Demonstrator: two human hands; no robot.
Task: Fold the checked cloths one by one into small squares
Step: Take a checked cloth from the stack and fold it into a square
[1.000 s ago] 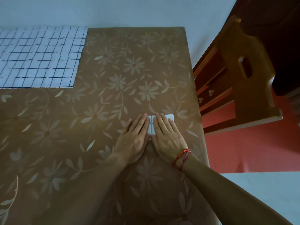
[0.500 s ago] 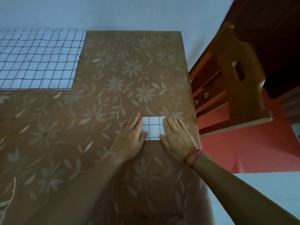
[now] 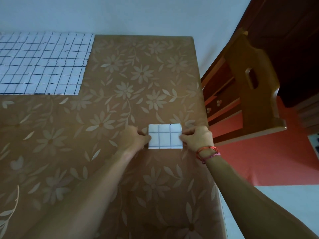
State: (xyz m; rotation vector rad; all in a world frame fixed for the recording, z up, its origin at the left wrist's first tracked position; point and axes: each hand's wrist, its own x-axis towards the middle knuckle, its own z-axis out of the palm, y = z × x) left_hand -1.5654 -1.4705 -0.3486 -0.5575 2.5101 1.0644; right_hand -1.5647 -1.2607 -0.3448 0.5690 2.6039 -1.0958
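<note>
A folded checked cloth [image 3: 165,136], already a small square, lay near the right edge of the flower-patterned table [image 3: 138,54]. The left hand [image 3: 133,140] and right hand [image 3: 198,138] were curled at its opposite side edges, each apparently pinching the layers, though blur hid the fingertips. The fold looked finished, so the next move would call for setting the square aside and drawing a fresh one from the flat checked cloths [image 3: 43,64] at the far left. A second earlier both hands had lain flat and close together, pressing it down.
</note>
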